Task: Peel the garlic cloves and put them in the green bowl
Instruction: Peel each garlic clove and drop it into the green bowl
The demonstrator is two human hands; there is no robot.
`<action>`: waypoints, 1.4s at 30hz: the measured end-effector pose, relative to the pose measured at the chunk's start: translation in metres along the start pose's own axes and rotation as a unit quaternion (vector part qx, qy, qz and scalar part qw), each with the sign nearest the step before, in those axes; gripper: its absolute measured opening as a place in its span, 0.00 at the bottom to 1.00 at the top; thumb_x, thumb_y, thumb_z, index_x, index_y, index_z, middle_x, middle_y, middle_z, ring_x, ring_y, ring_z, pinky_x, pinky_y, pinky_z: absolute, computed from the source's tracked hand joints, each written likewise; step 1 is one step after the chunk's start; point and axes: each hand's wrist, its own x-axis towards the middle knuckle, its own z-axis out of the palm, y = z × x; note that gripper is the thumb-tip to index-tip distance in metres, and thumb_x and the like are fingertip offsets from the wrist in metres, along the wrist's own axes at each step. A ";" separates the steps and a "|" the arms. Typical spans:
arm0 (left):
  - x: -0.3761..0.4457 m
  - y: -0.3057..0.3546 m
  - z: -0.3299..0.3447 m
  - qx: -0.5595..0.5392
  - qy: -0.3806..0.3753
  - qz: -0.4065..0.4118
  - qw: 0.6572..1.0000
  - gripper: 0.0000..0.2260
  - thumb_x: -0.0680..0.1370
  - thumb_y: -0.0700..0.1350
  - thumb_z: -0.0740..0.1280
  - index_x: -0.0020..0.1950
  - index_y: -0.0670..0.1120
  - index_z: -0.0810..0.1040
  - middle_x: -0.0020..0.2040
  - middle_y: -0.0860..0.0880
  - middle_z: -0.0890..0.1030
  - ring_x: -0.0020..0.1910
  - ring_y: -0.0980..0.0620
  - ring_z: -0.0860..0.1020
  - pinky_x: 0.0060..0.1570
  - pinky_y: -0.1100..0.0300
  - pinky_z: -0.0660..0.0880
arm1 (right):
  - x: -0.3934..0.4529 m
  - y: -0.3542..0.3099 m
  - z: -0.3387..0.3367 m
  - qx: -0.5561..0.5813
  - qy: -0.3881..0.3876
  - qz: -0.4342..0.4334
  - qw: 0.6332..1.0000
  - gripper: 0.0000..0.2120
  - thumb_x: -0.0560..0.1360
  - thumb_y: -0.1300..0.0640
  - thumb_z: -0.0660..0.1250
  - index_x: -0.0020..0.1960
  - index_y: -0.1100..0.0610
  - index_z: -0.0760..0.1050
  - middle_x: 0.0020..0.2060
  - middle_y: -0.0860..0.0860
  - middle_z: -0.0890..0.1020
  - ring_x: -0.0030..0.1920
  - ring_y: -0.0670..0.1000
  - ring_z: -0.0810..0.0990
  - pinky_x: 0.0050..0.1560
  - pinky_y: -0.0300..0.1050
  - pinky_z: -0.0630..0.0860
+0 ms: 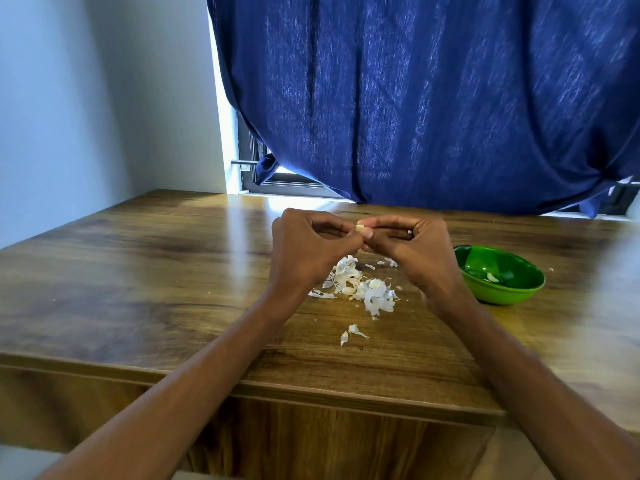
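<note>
Brown wood-grain tabletop [173, 271]: smooth, semi-gloss, reflecting window light. Round green plastic bowl [519, 296]: glossy. Heap of white garlic skins [377, 299]: thin, papery, matt. Dark blue cloth curtain [433, 98]: woven, matt, slubby texture.

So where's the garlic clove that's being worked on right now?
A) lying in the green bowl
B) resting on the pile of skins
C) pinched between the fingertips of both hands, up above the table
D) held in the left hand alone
C: the small pale garlic clove sits between the fingertips of the left hand and right hand, raised over the pile of skins on the table.
</note>
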 end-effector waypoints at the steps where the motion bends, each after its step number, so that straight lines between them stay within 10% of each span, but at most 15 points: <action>1: 0.000 0.000 0.000 -0.002 0.000 -0.001 1.000 0.05 0.68 0.40 0.78 0.43 0.44 0.88 0.33 0.52 0.86 0.32 0.56 0.85 0.37 0.61 0.83 | 0.000 0.000 0.000 -0.001 0.000 -0.001 1.000 0.08 0.70 0.62 0.76 0.48 0.57 0.84 0.43 0.51 0.88 0.44 0.49 0.87 0.41 0.36 0.81; 11: -0.001 0.002 0.001 0.002 0.015 0.002 1.000 0.04 0.68 0.41 0.80 0.41 0.45 0.88 0.32 0.53 0.85 0.31 0.58 0.84 0.35 0.66 0.80 | 0.000 0.000 0.002 -0.021 0.005 -0.004 1.000 0.08 0.71 0.63 0.75 0.49 0.55 0.84 0.43 0.50 0.88 0.42 0.46 0.87 0.40 0.33 0.80; 28: 0.005 -0.004 0.005 -0.091 -0.026 -0.048 0.994 0.04 0.78 0.37 0.73 0.49 0.42 0.87 0.38 0.45 0.87 0.38 0.46 0.87 0.51 0.46 0.84 | 0.003 -0.001 -0.002 0.099 0.016 0.064 0.993 0.09 0.73 0.66 0.72 0.51 0.58 0.83 0.45 0.54 0.88 0.47 0.50 0.87 0.46 0.37 0.82; 42: -0.001 -0.001 0.002 -0.014 0.013 0.025 0.999 0.04 0.73 0.39 0.75 0.45 0.47 0.88 0.34 0.52 0.86 0.32 0.55 0.85 0.38 0.56 0.84 | 0.002 -0.002 -0.001 0.041 -0.002 0.039 0.998 0.09 0.73 0.64 0.72 0.53 0.57 0.83 0.44 0.51 0.88 0.44 0.47 0.87 0.42 0.33 0.80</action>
